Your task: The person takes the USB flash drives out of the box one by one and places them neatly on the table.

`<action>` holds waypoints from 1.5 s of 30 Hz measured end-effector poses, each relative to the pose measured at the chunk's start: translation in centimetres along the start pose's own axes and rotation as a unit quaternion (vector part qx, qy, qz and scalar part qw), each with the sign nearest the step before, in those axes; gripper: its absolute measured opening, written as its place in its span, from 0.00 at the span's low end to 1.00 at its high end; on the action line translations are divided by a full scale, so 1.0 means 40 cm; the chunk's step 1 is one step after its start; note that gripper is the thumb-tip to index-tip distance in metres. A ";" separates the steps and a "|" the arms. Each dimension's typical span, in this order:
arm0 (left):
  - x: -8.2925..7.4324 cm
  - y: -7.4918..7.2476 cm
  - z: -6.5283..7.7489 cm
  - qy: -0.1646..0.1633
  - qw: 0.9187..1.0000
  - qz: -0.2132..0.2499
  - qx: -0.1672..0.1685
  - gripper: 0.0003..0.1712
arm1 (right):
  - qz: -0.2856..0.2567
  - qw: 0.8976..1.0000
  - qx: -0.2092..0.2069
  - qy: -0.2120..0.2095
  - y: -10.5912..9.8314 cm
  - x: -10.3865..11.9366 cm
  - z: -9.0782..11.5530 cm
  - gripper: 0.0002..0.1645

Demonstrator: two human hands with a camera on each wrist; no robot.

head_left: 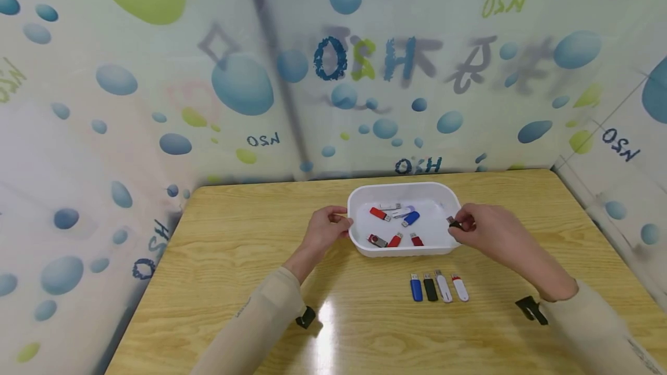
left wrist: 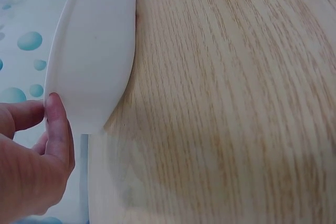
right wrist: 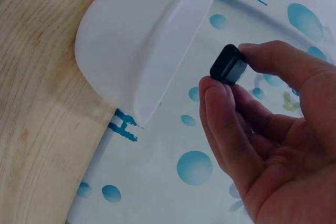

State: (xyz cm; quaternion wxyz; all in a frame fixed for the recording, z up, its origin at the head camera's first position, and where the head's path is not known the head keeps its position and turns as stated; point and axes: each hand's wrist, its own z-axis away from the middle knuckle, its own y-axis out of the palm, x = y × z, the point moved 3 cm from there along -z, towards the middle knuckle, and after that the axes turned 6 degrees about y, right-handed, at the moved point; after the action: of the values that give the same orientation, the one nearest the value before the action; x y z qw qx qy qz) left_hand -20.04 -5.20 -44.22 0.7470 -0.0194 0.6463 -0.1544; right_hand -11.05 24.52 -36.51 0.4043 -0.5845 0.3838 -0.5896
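Note:
My right hand (head_left: 492,229) pinches a black USB flash drive (right wrist: 228,65) between thumb and fingertips, over the right end of a white plastic tray (head_left: 406,252). In the head view the drive's metal plug points up and left. At the tray's left end, my left hand (head_left: 325,229) holds the rim with thumb and fingers, as the left wrist view (left wrist: 55,109) also shows. Inside lie several drives, among them a blue one (head_left: 410,219), a red one (head_left: 380,213) and a red swivel one with a metal cover (head_left: 377,241).
In front of the tray a row of drives lies on the wooden table (head_left: 250,236): blue (head_left: 416,288), black (head_left: 430,288), white (head_left: 443,287) and white with red (head_left: 460,288). A patterned curtain (head_left: 365,132) stands behind the table's far edge.

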 end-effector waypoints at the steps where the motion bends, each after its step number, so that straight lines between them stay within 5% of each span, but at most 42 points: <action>1: 0.000 0.000 0.000 -0.001 1.000 0.000 0.000 0.20 | 0.000 1.000 -0.003 0.002 -0.003 -0.001 0.004 0.13; 25: 0.003 0.000 -0.001 0.001 1.000 0.001 -0.004 0.19 | 0.011 0.999 -0.023 0.047 -0.014 -0.088 0.114 0.16; 45: 0.001 0.004 -0.005 0.003 1.000 -0.001 -0.005 0.19 | 0.017 0.997 0.011 0.073 0.062 -0.119 0.147 0.15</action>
State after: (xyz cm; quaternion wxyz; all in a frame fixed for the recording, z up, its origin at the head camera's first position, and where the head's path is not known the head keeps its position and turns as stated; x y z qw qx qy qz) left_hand -20.22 -5.04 -44.34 0.7444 -0.0237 0.6497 -0.1522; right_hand -5.15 28.10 -40.49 0.3918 -0.5283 0.4159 -0.6280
